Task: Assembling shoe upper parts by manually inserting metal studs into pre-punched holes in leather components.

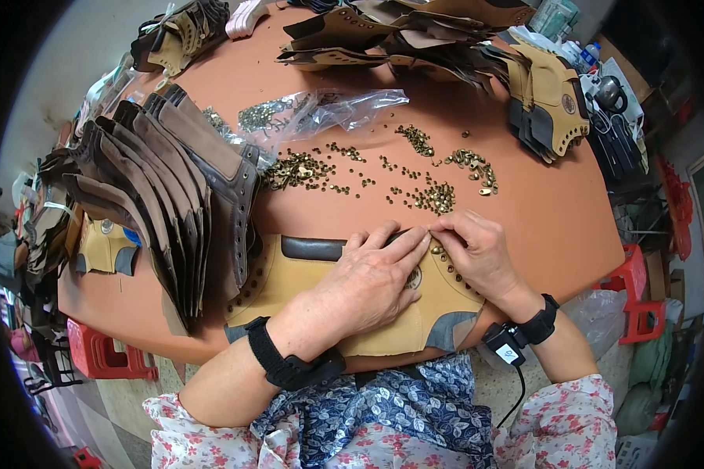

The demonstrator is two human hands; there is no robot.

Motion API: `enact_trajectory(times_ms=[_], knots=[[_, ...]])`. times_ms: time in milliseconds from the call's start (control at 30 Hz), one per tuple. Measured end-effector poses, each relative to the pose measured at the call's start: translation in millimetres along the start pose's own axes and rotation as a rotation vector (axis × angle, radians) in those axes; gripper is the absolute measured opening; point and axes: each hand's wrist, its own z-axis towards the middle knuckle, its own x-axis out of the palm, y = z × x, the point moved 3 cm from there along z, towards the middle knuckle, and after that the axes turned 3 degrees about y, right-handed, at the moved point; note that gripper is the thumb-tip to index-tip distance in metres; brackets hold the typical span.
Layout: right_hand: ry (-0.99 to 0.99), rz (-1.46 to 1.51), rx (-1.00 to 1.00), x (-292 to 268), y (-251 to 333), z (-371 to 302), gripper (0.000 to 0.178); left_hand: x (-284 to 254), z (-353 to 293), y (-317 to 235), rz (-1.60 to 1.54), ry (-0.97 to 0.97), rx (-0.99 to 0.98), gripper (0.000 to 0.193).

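Tan shoe upper [391, 338], dark-collared, lies under outstretched left fingers [383, 234]; right fingers [455, 222] pinched, contents unclear.

A tan panel [387, 341] is touched by the left hand [371, 280] and, at its far edge, the right hand [479, 247].

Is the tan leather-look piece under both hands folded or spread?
Spread: the tan leather-look piece lies wide, hole rows showing at both sides.

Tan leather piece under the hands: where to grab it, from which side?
Probably the grey near-right corner of the tan leather piece, pinched from the near side: it lies flat by the front edge of the table, uncovered, while the left hand covers part of the middle.
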Motion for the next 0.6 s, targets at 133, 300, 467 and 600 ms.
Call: enact_trajectory(times_ms=[133, 300, 467, 600], knots=[[-0.019, -0.044, -0.048, 1.8, 0.3, -2.6, 0.009, -0.7, 0.9, -0.2, -0.002, 0.016, -0.001, 0.066], [-0.036, 0.068, 0.037, 2.6, -4.1, -4.2, 0.009, -0.2, 0.3, 0.1, 0.000, 0.013, -0.006, 0.068], [-0.036, 0.013, 0.021, 2.9, -1.7, -1.9, 0.010, -1.0, 0.4, -0.5, 0.003, 0.016, -0.006, 0.068], [-0.014, -0.050, -0.082, 2.2, 0.2, -2.5, 0.010, 1.5, 0.5, 0.4, 0.011, 0.011, -0.007, 0.068]])
